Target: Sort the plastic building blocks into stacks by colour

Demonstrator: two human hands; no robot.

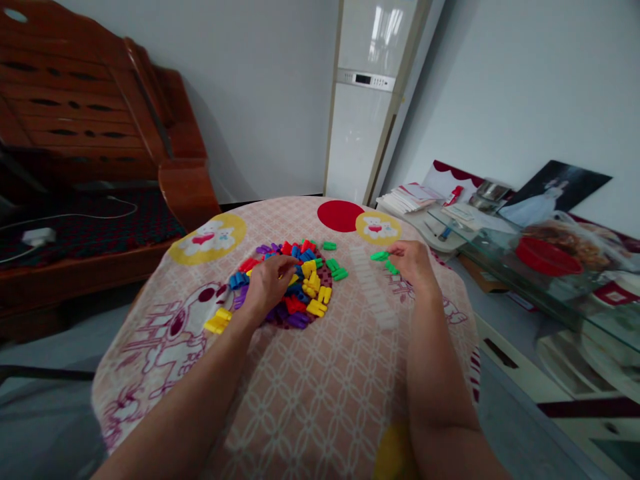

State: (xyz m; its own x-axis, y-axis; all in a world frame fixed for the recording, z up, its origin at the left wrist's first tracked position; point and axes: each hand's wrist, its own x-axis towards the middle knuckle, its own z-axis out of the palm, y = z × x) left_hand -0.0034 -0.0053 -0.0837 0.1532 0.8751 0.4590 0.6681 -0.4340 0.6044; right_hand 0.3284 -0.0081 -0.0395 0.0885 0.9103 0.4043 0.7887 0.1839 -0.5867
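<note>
A heap of small plastic toy blocks [296, 305] in red, yellow, blue and purple lies on the round table. My left hand [270, 283] reaches over the heap, its fingers pinched together; what they hold, if anything, is hidden. At the right, my right hand [411, 261] grips a green block [380, 256] between thumb and fingers. Just below it rests another green block [392, 268]. Several green blocks [339, 273] are at the heap's right edge, and some yellow blocks [218, 321] sit apart at its left. Between my hands runs a whitish translucent strip [373, 287].
A patterned cloth [300, 393] covers the table. To the left is a carved wooden bench [75, 100]. A tall white cabinet unit [363, 127] stands behind. On the right, a glass-topped stand [500, 247] carries papers, a red bowl [547, 257] and a photograph.
</note>
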